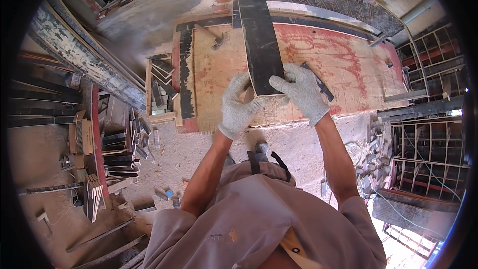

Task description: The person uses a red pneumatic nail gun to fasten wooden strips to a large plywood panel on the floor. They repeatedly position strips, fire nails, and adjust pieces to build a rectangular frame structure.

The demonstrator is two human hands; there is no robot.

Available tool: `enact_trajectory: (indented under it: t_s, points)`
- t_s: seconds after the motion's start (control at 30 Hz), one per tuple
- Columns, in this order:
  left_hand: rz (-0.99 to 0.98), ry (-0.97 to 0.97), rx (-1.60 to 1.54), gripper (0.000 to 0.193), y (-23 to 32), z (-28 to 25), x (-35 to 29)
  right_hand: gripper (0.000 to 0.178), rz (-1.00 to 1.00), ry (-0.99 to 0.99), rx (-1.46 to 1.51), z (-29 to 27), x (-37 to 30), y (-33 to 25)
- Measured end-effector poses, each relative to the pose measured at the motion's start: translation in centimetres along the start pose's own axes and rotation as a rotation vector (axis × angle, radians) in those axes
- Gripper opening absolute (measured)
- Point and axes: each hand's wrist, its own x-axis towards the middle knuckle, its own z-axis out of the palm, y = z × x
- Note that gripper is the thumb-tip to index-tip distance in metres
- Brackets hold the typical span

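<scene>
A long black-faced board (263, 45) reaches away from me over the workbench (328, 55), its near end between my hands. My left hand (236, 107), in a pale knit glove, grips the left corner of that end. On the right corner, my right hand (304, 92), gloved alike, presses its thumb on the top face with the other fingers lower at the edge. A dark tool (321, 83), its kind hard to make out, lies on the bench by my right hand and is partly hidden by it. Further off, left of the board, rests a hammer (213, 37).
A wooden box of offcuts (162, 87) adjoins the bench's left end. Long curved boards (94, 60) lean at the upper left. Stacked strips (119, 157) and scattered offcuts (376, 162) lie on the floor. Metal racks (428, 149) stand on the right.
</scene>
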Motion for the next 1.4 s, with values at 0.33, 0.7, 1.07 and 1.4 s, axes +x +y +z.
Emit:
enact_trajectory:
  t_s: [0.33, 0.7, 1.07, 1.4]
  points:
    - [-0.077, 0.027, -0.151, 0.083, 0.7, 0.6, -0.1, 0.037, 0.014, -0.033, 0.179, -0.1, 0.2, 0.0]
    - [0.087, -0.067, 0.126, 0.065, -0.5, -0.6, 0.3, 0.038, 0.003, -0.052, 0.14, -0.6, 0.3, -0.4]
    - [0.163, -0.083, 0.283, 0.065, 1.3, -1.3, 1.0, 0.032, -0.025, -0.019, 0.151, -0.5, 0.3, -0.3]
    - [0.159, -0.067, 0.325, 0.065, 1.9, -0.9, 1.1, 0.057, 0.216, 0.242, -0.071, -4.4, 6.4, 18.9]
